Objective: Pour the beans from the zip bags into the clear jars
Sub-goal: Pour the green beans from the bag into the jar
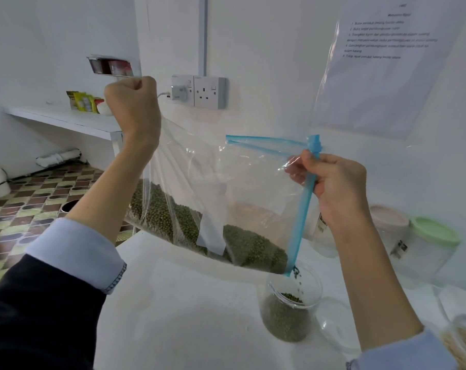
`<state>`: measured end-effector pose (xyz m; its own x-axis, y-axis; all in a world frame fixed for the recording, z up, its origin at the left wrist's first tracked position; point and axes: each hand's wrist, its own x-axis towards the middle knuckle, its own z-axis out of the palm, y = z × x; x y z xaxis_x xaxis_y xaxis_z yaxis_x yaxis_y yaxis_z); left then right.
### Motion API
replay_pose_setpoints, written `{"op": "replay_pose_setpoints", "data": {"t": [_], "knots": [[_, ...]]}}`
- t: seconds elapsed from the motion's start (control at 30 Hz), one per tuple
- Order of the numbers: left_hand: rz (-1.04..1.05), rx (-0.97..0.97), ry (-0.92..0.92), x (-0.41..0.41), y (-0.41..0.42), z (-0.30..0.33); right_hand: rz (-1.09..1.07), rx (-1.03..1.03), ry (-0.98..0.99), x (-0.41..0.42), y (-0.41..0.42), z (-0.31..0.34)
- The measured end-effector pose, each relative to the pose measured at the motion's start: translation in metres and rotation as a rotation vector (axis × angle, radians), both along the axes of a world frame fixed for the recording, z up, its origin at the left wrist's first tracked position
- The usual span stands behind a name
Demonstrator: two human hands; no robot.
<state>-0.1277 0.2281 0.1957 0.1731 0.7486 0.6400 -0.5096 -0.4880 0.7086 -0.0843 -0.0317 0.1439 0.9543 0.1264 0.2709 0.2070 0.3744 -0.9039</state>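
Over a white surface (186, 303), the left hand (131, 102) grips a clear zip bag's (226, 182) raised corner while the right hand (333, 182) pinches its blue zipper edge, tilting green beans (240, 244) down into the open jar (290, 308) directly beneath.

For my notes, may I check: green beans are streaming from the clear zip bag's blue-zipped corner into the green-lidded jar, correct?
Not quite: the head view shows the green beans falling from the clear zip bag into the open, lidless clear jar; the green-lidded jar stands apart.
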Motion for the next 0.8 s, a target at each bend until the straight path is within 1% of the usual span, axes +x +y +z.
{"op": "replay_pose_setpoints", "data": {"t": [0.1,0.2,0.27,0.37,0.47,0.6,0.7,0.8], "knots": [[0.008,0.021,0.014,0.001,-0.003,-0.002,-0.084,0.039,0.029,-0.001,0.002,-0.003],[0.023,0.038,0.019,0.002,-0.006,-0.004,-0.054,0.065,0.035,-0.002,0.005,-0.005],[0.016,0.054,0.009,0.002,-0.006,-0.005,-0.080,0.093,0.048,0.000,0.004,-0.009],[0.037,0.065,0.000,0.001,-0.008,-0.005,-0.036,0.040,0.026,0.000,0.003,-0.010],[0.033,0.078,-0.018,-0.001,-0.008,-0.005,-0.072,0.065,0.046,0.001,-0.001,-0.009],[0.053,0.110,-0.019,-0.001,-0.009,-0.006,-0.020,0.007,-0.005,0.001,-0.002,-0.007],[0.055,0.127,-0.030,0.000,-0.011,-0.007,-0.084,0.048,-0.003,0.001,0.000,-0.011],[0.069,0.130,-0.030,-0.001,-0.011,-0.006,-0.064,0.037,-0.009,-0.001,0.003,-0.013]]}}
